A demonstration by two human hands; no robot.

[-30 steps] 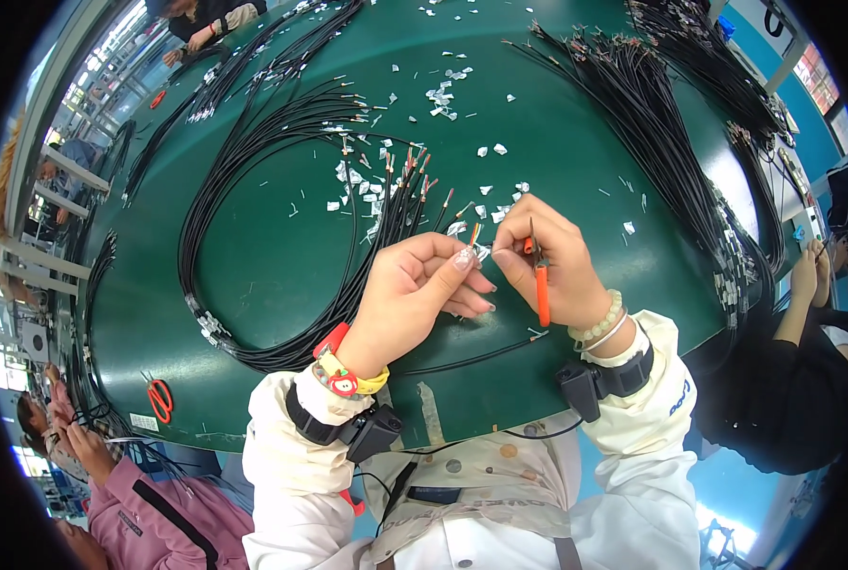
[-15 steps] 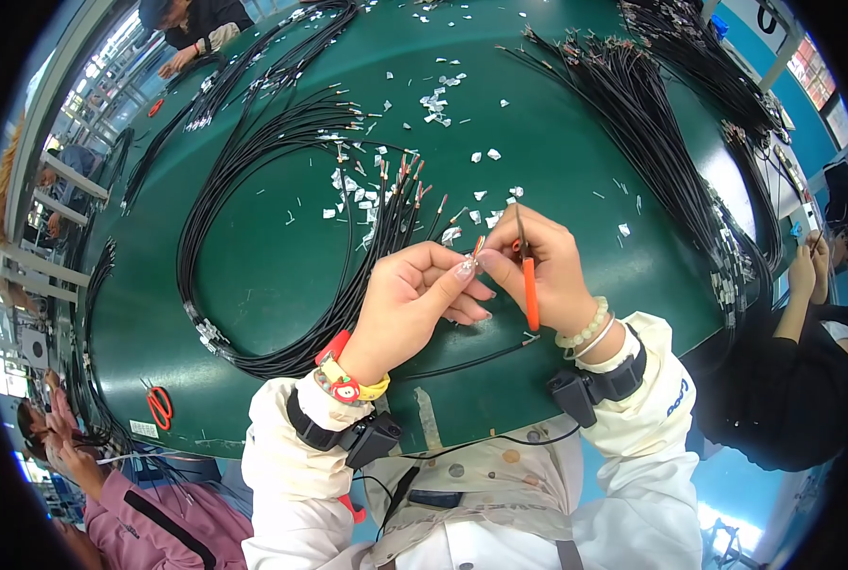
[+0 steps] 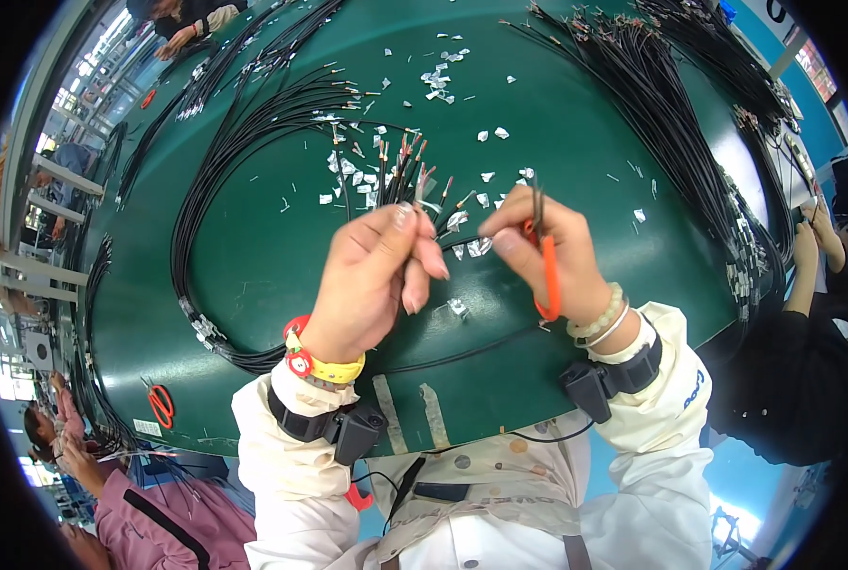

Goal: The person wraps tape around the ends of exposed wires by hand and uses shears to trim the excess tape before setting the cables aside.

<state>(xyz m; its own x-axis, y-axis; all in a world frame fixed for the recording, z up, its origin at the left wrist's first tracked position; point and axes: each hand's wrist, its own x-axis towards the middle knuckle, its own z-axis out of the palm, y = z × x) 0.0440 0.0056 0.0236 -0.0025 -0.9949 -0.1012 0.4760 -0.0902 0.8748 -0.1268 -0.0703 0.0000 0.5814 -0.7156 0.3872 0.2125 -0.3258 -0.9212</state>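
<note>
My left hand is closed in a pinch at the near side of the cable bundle. Wire ends in red and white stick up right at its fingertips, and the cable below them is mostly hidden by the hand. Orange-handled scissors sit in my right hand, blades pointing up and away from me; its thumb and forefinger are slightly blurred. The two hands are apart. A looped bundle of black cables with stripped, coloured ends lies beyond and left of my left hand. Below and between the hands rests a crumpled foil scrap.
Foil and white scraps litter the green table. More black cable bundles lie at the far right and far left. Red-handled scissors are near the left edge. Other people work at the left, the far left and the right.
My left hand has moved left, away from my right hand, toward the bundle. The foil scrap now lies on the table below. My right hand, still with the scissors, has shifted slightly right.
</note>
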